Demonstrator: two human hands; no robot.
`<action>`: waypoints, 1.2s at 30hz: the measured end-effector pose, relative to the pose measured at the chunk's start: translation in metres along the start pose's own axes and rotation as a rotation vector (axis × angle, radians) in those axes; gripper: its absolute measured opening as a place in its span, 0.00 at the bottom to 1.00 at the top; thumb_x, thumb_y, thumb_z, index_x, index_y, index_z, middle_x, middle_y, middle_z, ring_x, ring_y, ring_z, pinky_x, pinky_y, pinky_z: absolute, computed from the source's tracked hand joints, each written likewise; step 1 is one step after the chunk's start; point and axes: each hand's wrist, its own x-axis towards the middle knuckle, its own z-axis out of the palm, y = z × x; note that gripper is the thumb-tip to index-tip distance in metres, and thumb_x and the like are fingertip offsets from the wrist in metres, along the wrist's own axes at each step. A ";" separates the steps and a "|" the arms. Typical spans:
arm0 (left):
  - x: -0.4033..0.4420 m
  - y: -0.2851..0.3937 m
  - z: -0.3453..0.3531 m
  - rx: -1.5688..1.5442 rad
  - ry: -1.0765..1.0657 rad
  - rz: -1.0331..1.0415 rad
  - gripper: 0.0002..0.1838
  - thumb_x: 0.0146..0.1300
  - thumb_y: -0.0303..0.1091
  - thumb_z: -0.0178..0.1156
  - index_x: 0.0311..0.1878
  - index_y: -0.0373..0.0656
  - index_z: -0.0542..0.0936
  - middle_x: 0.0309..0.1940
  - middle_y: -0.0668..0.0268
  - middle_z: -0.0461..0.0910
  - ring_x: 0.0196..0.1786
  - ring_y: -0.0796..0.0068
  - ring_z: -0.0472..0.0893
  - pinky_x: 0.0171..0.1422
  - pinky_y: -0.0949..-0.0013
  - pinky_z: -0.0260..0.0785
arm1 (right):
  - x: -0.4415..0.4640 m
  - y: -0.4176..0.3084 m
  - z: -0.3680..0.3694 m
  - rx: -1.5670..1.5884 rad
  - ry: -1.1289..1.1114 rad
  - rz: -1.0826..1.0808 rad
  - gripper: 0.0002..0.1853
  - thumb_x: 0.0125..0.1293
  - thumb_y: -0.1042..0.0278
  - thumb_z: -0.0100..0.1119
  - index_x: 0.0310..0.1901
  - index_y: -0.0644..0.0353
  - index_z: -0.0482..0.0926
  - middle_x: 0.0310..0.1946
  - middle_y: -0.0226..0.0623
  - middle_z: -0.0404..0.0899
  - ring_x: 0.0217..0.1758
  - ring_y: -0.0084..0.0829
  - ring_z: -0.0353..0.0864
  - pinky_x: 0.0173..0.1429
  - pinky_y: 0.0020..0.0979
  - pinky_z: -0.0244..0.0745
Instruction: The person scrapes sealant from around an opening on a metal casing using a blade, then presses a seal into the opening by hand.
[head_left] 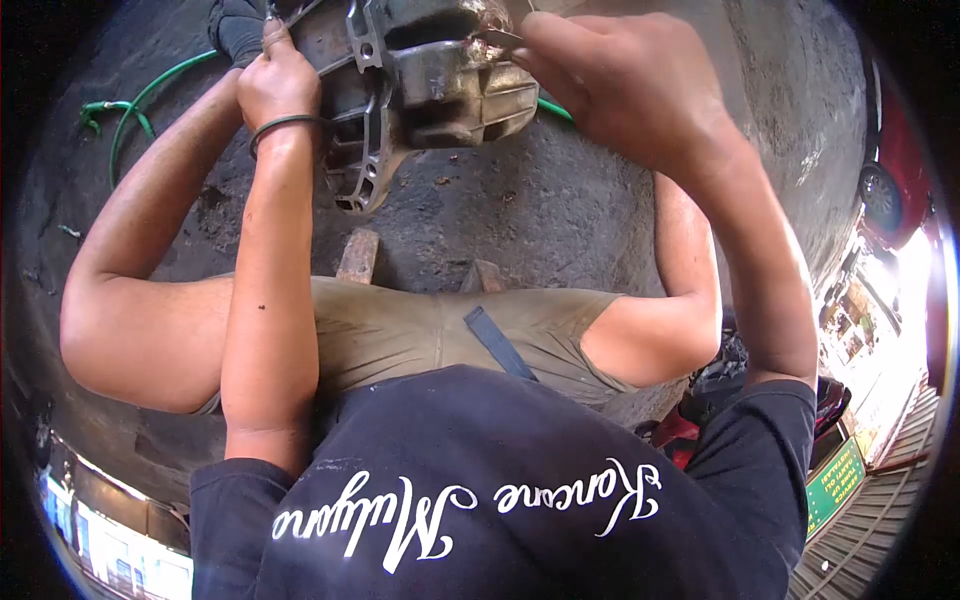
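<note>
The right hand [625,90] pinches a thin blade [503,39] at the metal casing [455,92] — best held flat, pressure light. What the left hand [278,85] grips, I cannot tell.

- A hand could pass over the floor [540,200] between the big metal part [455,95] and the shorts [400,335].
- A wood block [358,257] is in that gap, near the shorts.
- The metal part sits between the left hand [280,85] and right hand [620,85].
- The left leg [150,215] blocks the left side.
</note>
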 end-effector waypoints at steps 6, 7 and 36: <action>0.005 -0.009 0.000 0.050 -0.031 -0.007 0.42 0.78 0.66 0.41 0.43 0.30 0.87 0.43 0.35 0.85 0.55 0.31 0.82 0.61 0.45 0.72 | -0.007 -0.001 0.000 0.012 -0.031 0.022 0.10 0.69 0.61 0.66 0.35 0.51 0.73 0.24 0.40 0.77 0.28 0.50 0.79 0.29 0.46 0.70; 0.007 -0.011 0.002 0.045 -0.028 0.010 0.42 0.78 0.66 0.40 0.44 0.30 0.87 0.43 0.35 0.85 0.55 0.31 0.82 0.61 0.45 0.72 | -0.005 -0.001 0.002 -0.008 -0.026 0.042 0.10 0.69 0.61 0.66 0.35 0.51 0.74 0.25 0.40 0.78 0.28 0.50 0.80 0.29 0.46 0.71; 0.004 -0.010 0.003 0.021 -0.007 -0.026 0.42 0.77 0.67 0.41 0.47 0.32 0.88 0.45 0.36 0.85 0.55 0.32 0.82 0.61 0.45 0.72 | 0.001 -0.009 -0.002 -0.107 0.051 0.034 0.10 0.68 0.62 0.64 0.31 0.51 0.74 0.24 0.37 0.79 0.28 0.46 0.82 0.30 0.45 0.74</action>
